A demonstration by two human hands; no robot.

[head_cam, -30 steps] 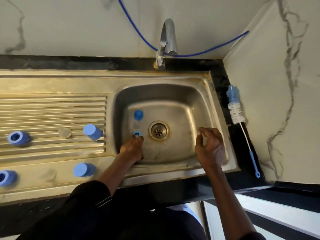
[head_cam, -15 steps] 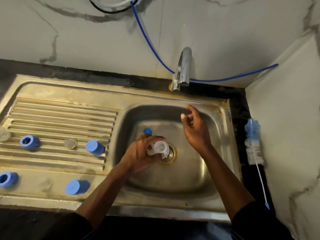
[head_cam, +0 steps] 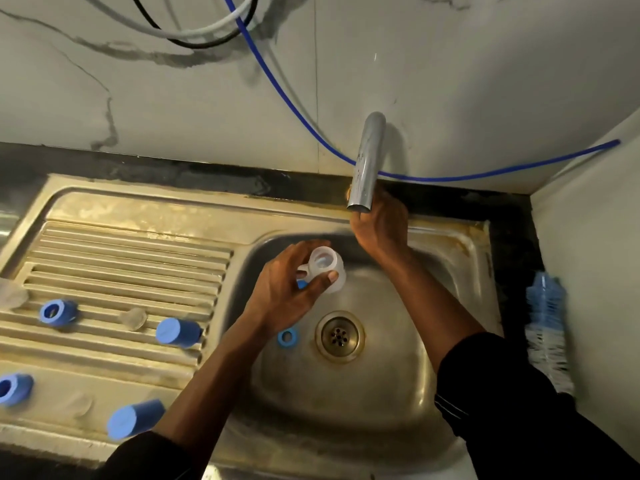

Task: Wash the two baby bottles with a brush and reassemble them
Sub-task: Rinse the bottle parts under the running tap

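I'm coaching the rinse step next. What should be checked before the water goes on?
1. Left hand grips the bottle: ok.
2. Bottle beneath the faucet spout: cannot tell from this angle.
3. Right hand grip at the faucet base: cannot tell, fingers hidden behind the spout.
4. Water off: ok, no stream visible.
5. Drain uncovered: ok, blue ring lies beside it.
6. Brush at hand: ok, on the counter right of the sink.

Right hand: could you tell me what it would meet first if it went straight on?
Probably the tap, near its base: the right hand points that way, with its fingertips hidden behind the spout. Depth is unclear, so it may be touching it now.
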